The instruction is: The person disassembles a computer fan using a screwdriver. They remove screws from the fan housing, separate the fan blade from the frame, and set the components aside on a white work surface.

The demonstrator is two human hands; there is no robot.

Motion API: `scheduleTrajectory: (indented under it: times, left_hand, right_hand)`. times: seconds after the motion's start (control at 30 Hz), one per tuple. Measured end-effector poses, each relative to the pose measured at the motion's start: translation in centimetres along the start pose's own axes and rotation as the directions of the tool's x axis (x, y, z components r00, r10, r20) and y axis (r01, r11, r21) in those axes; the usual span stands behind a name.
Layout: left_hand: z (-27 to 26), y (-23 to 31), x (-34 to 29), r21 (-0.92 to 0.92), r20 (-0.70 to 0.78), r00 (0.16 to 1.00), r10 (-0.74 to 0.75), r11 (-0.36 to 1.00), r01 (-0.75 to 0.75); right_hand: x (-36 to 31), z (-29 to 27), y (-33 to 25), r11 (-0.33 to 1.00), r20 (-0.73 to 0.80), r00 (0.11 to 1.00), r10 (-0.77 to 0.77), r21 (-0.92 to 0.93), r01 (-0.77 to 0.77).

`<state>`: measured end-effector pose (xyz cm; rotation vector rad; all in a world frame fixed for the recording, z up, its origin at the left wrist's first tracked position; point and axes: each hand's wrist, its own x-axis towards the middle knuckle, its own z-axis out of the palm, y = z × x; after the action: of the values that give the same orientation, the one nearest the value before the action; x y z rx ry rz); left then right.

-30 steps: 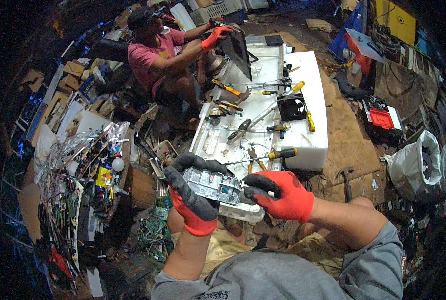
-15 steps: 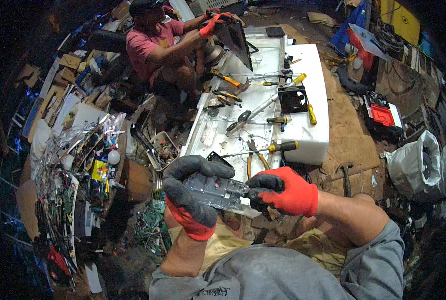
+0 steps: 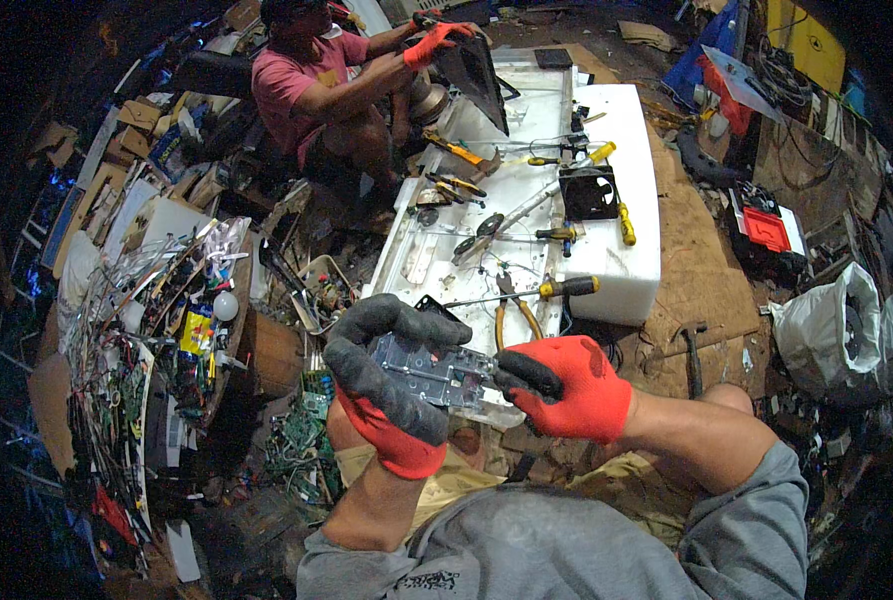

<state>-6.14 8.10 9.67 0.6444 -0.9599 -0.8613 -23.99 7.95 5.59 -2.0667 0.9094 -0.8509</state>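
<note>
My left hand (image 3: pixel 374 370), in a black and red work glove, is wrapped round a flat grey-black electronic casing (image 3: pixel 428 374). The casing's rectangular face, with ridges and small round marks, is turned up toward me. At its right end, my right hand (image 3: pixel 570 386) is closed with thumb and fingers pinched at the edge; what lies between those fingertips is hidden. Just beyond my hands, pliers with orange handles (image 3: pixel 533 322) and a long screwdriver with a yellow and black handle (image 3: pixel 570 287) lie on a white panel (image 3: pixel 486 318).
A white foam block (image 3: pixel 634 250) bears a black fan frame (image 3: pixel 588 192). Across the panel a co-worker (image 3: pixel 311 85) in red gloves holds a dark flat panel (image 3: pixel 474 80). Cables and scrap (image 3: pixel 116 400) heap up at left. A hammer (image 3: pixel 693 355) and white sack (image 3: pixel 834 325) are at right.
The casing has tilted so that its face shows more clearly. My left hand has turned slightly with it, and my right hand stays at its end. The co-worker's panel has shifted slightly.
</note>
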Motion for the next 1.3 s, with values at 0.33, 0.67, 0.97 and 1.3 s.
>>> scheduleTrajectory:
  times: [0.33,0.67,0.97,1.3]
  left_hand:
    - [-5.7,-3.8,2.1,-0.618,0.132,0.846,-0.516,0.624,0.477]
    - [-6.5,-5.4,1.4,-0.588,0.101,0.823,-0.559,0.634,0.502]
    - [-5.5,-4.8,2.0,-0.638,0.246,0.861,-0.445,0.594,0.489]
    - [-4.5,-4.4,2.2,-0.199,0.27,0.909,-0.317,0.905,0.375]
  right_hand:
    - [0.1,0.8,1.6,0.936,-0.028,0.997,-0.072,0.343,0.077]
    - [0.0,1.1,2.1,0.922,-0.001,1.0,-0.029,0.386,0.027]
    - [0.1,0.3,1.3,0.906,0.059,0.997,0.045,0.419,-0.066]
    - [1.1,1.2,3.5,0.846,0.11,0.977,0.184,0.488,-0.214]
